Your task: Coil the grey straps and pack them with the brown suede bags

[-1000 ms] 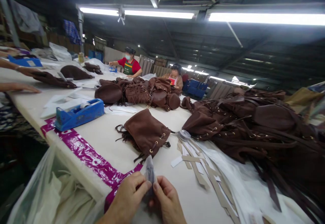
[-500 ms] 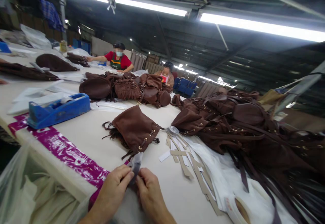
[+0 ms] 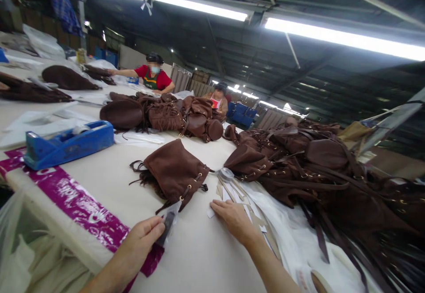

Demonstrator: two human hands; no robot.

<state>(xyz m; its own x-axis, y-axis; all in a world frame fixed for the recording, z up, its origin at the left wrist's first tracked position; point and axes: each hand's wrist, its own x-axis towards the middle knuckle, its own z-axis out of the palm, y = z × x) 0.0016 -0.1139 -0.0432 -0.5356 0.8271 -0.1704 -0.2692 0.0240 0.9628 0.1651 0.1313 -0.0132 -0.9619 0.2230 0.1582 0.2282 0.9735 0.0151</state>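
A brown drawstring bag with gold eyelets and fringe lies on the white table. My left hand is closed on a dark strap end wrapped in clear plastic, just in front of the bag's drawstring edge. My right hand is stretched flat over a heap of beige and white strips, fingers out. Whether it touches a strip is hard to tell. Beside the heap's far end lies a small clear roll.
A blue tape dispenser stands on the left, near a purple printed strip along the table edge. More brown bags are piled on the right and across the middle. Two people work at the back.
My right hand has let go of the wrapped strap end and moved right to the strips, its fingers now extended. My left hand still holds the strap end, slightly further left.
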